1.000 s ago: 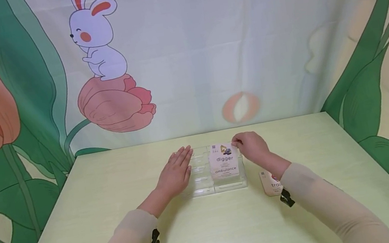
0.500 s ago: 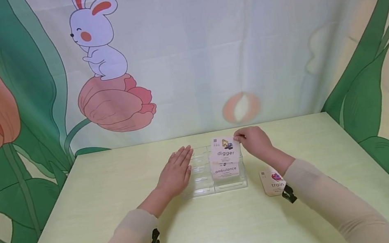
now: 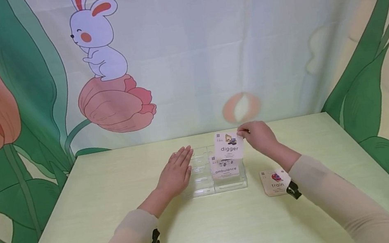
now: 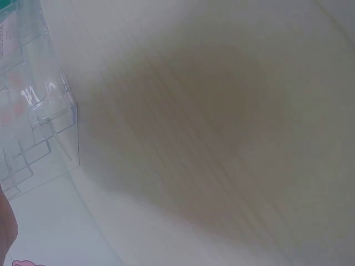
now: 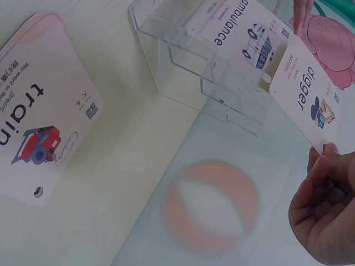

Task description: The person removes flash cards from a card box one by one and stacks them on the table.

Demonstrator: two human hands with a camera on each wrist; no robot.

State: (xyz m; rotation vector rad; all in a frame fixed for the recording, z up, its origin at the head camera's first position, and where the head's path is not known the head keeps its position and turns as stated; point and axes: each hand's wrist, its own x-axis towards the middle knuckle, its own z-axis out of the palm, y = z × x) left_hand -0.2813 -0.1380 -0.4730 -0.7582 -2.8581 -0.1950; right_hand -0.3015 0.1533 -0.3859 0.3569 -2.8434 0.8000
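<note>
A clear stepped plastic rack [image 3: 231, 186] stands on the table. My left hand [image 3: 174, 174] rests against its left side with the fingers straight. At the back right, my right hand [image 3: 259, 139] pinches the upper right corner of a "digger" flashcard [image 3: 228, 145] between thumb and fingers. That card is raised behind an "ambulance" flashcard [image 3: 225, 171], which stands in the rack's right half and is partly overlapped by it. In the right wrist view, the digger card [image 5: 305, 91] tilts beside the ambulance card [image 5: 238, 33], and the pinching fingertips [image 5: 327, 151] show at its corner.
A stack of flashcards with a "train" card [image 3: 274, 187] on top lies right of the rack, partly under my right forearm. The table [image 3: 210, 235] ends at a printed curtain [image 3: 186, 64] with a rabbit and tulips.
My right hand has drawn the digger card up and to the right, uncovering more of the ambulance card. The right forearm has shifted right, showing more of the train card. The left hand stays put.
</note>
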